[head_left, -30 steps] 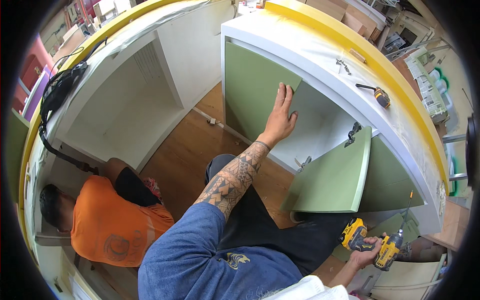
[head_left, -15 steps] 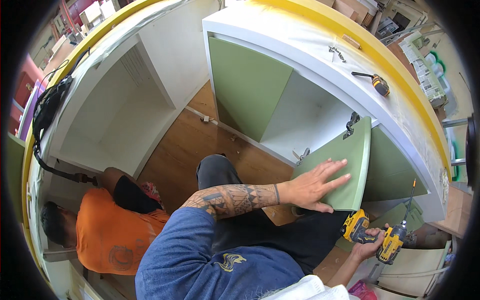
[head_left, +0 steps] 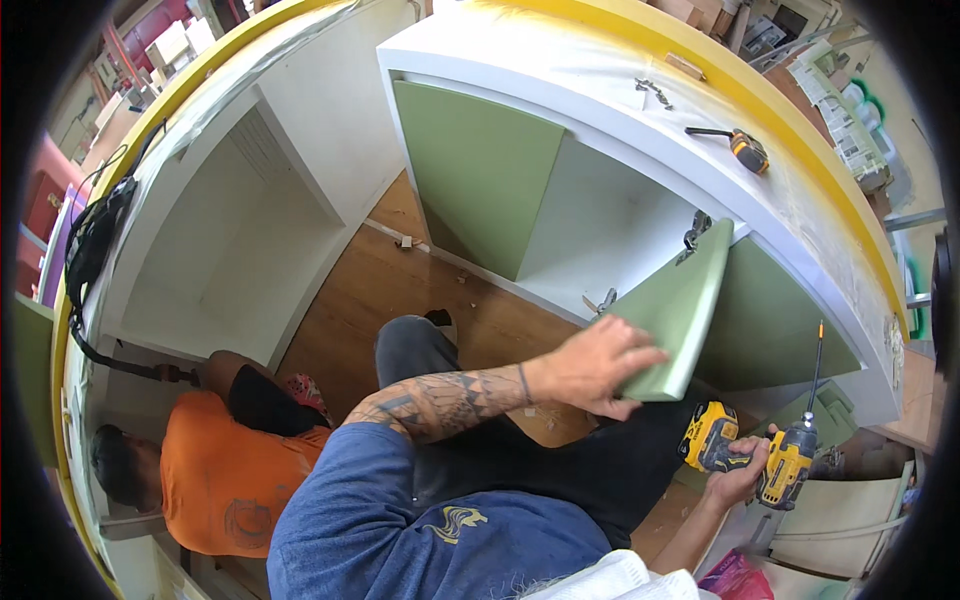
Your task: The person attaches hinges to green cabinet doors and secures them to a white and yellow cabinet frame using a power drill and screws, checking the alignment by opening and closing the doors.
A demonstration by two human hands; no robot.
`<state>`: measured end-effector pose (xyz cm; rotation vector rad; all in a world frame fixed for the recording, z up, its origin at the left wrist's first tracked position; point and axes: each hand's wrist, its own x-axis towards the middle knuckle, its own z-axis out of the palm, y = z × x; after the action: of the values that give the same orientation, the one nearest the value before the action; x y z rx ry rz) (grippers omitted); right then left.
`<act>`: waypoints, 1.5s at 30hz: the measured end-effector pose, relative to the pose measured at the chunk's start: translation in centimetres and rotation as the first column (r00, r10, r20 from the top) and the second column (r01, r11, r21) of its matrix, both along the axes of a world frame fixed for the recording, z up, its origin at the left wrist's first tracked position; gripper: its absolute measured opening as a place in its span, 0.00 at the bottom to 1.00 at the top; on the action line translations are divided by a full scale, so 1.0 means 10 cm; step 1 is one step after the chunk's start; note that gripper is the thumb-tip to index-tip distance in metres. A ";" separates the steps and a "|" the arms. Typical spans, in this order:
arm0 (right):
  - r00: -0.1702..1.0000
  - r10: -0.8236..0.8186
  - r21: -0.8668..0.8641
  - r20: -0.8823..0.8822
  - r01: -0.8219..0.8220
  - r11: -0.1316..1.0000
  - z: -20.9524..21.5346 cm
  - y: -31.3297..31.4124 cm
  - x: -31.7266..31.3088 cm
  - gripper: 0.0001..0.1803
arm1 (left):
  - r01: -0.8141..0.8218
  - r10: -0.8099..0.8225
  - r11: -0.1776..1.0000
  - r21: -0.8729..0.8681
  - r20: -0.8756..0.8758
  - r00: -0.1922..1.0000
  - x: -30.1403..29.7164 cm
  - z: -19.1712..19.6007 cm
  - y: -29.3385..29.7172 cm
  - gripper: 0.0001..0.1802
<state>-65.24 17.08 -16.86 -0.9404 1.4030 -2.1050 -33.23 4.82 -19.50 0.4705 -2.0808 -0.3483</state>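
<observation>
A green cabinet door [head_left: 667, 285] stands swung out on metal hinges [head_left: 697, 232] from a white curved cabinet. At its near free edge is my left hand [head_left: 598, 366], slightly blurred, with bent fingers over the face and the thumb by the edge. My right hand [head_left: 738, 474] is wrapped around the handle of a yellow and black cordless drill [head_left: 785, 464]. A long thin driver bit [head_left: 820, 362] points upward from the drill, apart from the door. My outstretched leg partly lies below the door.
A ratchet-like screwdriver [head_left: 748, 151] and loose metal hardware [head_left: 655, 94] lie on the white countertop [head_left: 575, 50]. Another person in an orange shirt [head_left: 220, 480] crouches at left by an open white cabinet [head_left: 225, 235]. Scraps lie on the wooden floor [head_left: 345, 270].
The green door has swung further, its near corner shifting left and up. My left hand has moved with it, its spread fingers now bent. The drill has tilted slightly more upright.
</observation>
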 end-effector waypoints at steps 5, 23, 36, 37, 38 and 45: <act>0.995 -0.029 -0.015 -0.093 0.028 1.000 0.00 -0.02 0.02 0.18 | 0.007 -0.002 0.930 0.367 -0.014 1.000 0.70 -0.09 -0.14 0.29; 0.985 0.076 0.066 -0.153 -0.067 0.996 0.12 -0.14 0.24 0.19 | -0.423 0.839 0.464 0.778 -0.232 0.492 0.99 -0.01 -1.24 0.19; 0.960 0.044 0.057 -0.277 -0.030 0.998 0.07 -0.17 0.27 0.19 | -0.316 0.887 0.371 0.873 -0.233 0.398 0.79 -0.12 -1.66 0.21; 0.959 0.043 0.059 -0.281 -0.027 0.998 0.08 -0.17 0.27 0.19 | -0.322 0.893 0.355 0.877 -0.216 0.396 0.79 -0.10 -1.66 0.21; 0.971 0.055 0.059 -0.231 -0.042 0.997 0.09 -0.17 0.27 0.19 | -0.319 0.893 0.354 0.879 -0.216 0.395 0.80 -0.12 -1.67 0.21; 0.986 0.096 0.070 -0.135 -0.087 0.994 0.10 -0.17 0.20 0.19 | -0.269 0.873 0.360 0.893 -0.221 0.435 0.80 -0.10 -1.61 0.21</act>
<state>-63.19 15.37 -15.85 -1.1218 1.4558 -1.9492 -25.18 -11.30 -20.50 1.4006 -0.7382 -0.7881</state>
